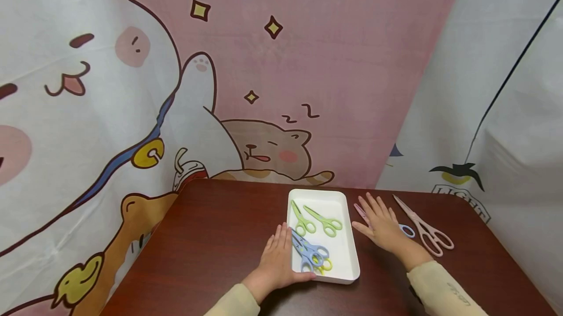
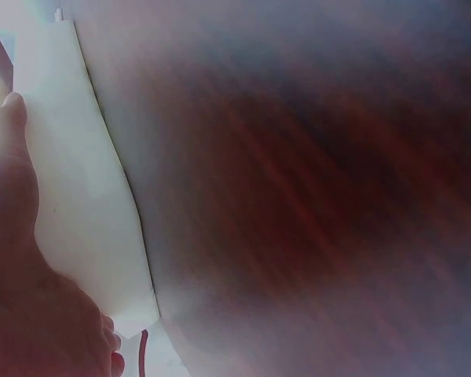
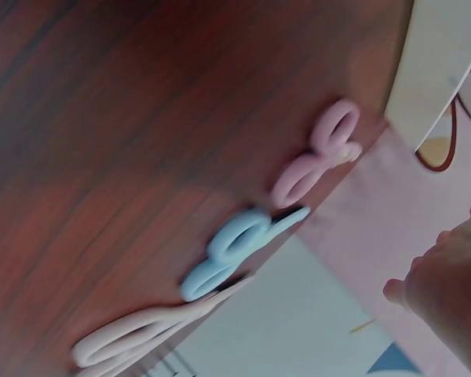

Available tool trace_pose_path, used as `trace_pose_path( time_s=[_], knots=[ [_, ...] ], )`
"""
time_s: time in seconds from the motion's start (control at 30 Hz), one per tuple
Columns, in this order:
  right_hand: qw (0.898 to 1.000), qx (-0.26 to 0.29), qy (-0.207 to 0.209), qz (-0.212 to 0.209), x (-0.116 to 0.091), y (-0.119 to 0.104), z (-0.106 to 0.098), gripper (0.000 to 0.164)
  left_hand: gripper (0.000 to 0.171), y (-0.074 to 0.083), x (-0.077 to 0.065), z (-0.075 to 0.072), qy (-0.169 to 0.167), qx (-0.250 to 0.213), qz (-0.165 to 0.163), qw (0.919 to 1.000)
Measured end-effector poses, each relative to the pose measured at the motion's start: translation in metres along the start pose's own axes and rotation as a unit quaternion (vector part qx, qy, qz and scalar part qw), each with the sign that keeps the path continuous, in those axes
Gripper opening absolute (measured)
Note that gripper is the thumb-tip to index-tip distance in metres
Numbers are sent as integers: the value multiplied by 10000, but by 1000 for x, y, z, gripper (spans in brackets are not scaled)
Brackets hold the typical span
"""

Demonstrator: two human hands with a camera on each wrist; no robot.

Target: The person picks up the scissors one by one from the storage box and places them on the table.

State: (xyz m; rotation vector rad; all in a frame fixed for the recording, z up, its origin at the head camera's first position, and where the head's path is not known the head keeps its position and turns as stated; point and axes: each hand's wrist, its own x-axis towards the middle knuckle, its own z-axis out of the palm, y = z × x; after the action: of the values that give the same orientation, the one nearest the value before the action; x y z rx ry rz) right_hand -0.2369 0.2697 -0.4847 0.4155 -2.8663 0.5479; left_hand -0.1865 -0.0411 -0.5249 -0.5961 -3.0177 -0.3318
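A white tray [image 1: 345,274] stands on the table with two green scissors, blue scissors [image 1: 303,246] and yellow-handled ones [image 1: 327,264] inside. My left hand [image 1: 276,260] lies along its left side, fingers straight, thumb at the front edge. The left wrist view shows that hand [image 2: 23,267] against the tray's outer wall [image 2: 86,173]. To the right of the tray my right hand [image 1: 383,225] is spread over pink scissors [image 3: 302,177] and blue scissors [image 3: 220,255], partly covering both in the head view. Large pale pink scissors [image 1: 423,229] lie farther right.
The dark red-brown table [image 1: 220,238] extends left of the tray and to its far edge. Behind it hangs a cloth [image 1: 352,86] printed with cartoon animals, close to the table's back edge.
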Motion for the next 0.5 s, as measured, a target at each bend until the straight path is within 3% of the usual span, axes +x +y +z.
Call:
trace_pose_path(
  time_s=[0.27,0.5],
  knots=[
    [9984,22,229,-508,11,-24,16,80,136,-1,0,1,-84,-52,-31,9999],
    [9980,85,12,-621,21,-38,23,81,136,-1,0,1,-105,-83,-18,9999]
  ],
)
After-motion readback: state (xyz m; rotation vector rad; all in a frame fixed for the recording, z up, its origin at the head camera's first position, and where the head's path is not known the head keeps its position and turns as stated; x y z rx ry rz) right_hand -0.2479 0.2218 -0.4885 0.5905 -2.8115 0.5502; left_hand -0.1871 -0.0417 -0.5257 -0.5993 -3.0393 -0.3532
